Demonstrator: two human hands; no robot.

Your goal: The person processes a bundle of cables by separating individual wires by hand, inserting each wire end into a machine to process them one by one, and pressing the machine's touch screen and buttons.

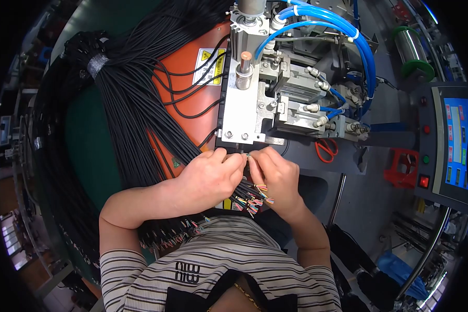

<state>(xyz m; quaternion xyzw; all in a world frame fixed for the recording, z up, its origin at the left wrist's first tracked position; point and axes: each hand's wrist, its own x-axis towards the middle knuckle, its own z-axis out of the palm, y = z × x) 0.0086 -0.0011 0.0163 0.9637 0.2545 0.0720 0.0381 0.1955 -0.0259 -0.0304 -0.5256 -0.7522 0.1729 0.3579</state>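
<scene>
Beyond the hands I see the machine (238, 112); at their left lies the cable bundle (125, 114). The left hand (211, 174) and right hand (277, 174) almost meet, a thin wire (248, 154) between them. Whether each clamps it, I cannot tell; fingers cover it. I judge this is wire positioning, calling next for steady fingertips.

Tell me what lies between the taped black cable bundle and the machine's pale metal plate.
The orange surface with its warning label, crossed by loose black cables; the head view shows this.
</scene>
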